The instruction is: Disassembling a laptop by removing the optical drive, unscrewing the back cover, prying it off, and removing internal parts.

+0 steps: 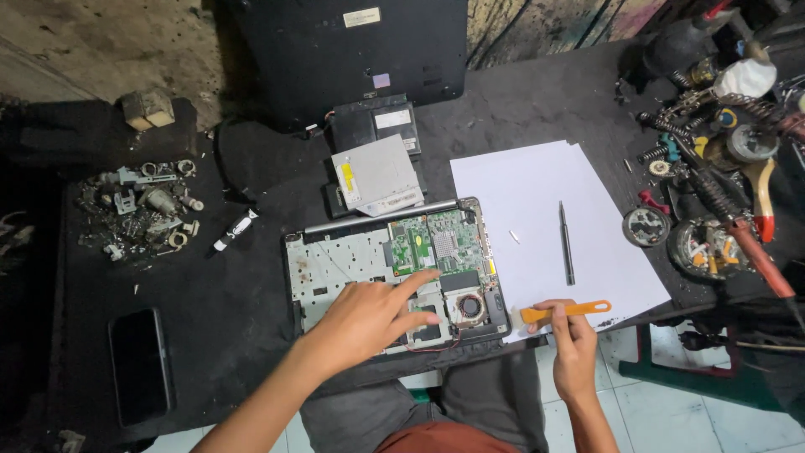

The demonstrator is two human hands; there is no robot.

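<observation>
Head view: left hand, fingers spread open, presses the opened laptop; right hand, just right of it, grips an orange pry tool, seemingly mid-disassembly, needing careful prying.

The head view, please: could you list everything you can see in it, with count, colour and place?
opened laptop base: one, silver with green board, table centre
fan: one, black, base's near right corner
optical drive: one, grey, behind the base
black laptop part: one, black, far centre
paper sheets: stack, white, right of base
screwdriver: one, dark, on the paper
phone: one, black, near left
small parts pile: many, grey, far left
soldering iron: one, red-handled, far right
orange pry tool: one, orange, paper's near edge
left hand: on the base, forefinger extended
right hand: grip on the pry tool
</observation>
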